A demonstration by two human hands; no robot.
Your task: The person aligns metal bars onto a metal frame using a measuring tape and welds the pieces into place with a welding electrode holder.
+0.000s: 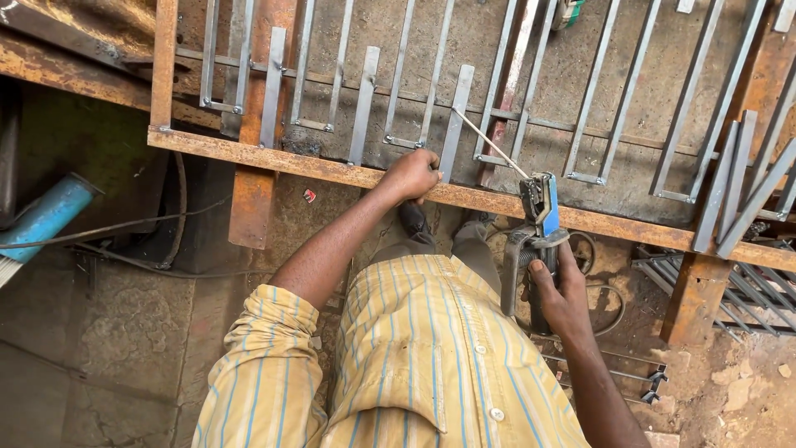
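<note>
Seen from above at a metal workshop: right hand (562, 294) closed around the grey handle of a welding electrode holder (535, 241) with a blue clamp, just below a rusty steel bar (332, 172). Thin welding rod (491, 143) clamped in its head, long axis slanting up and left, tip touching a flat grey steel strip (456, 116). Left hand (412, 174) curled shut on the foot of that strip, resting against the rusty bar. Blue cylinder (46, 217) at far left.
</note>
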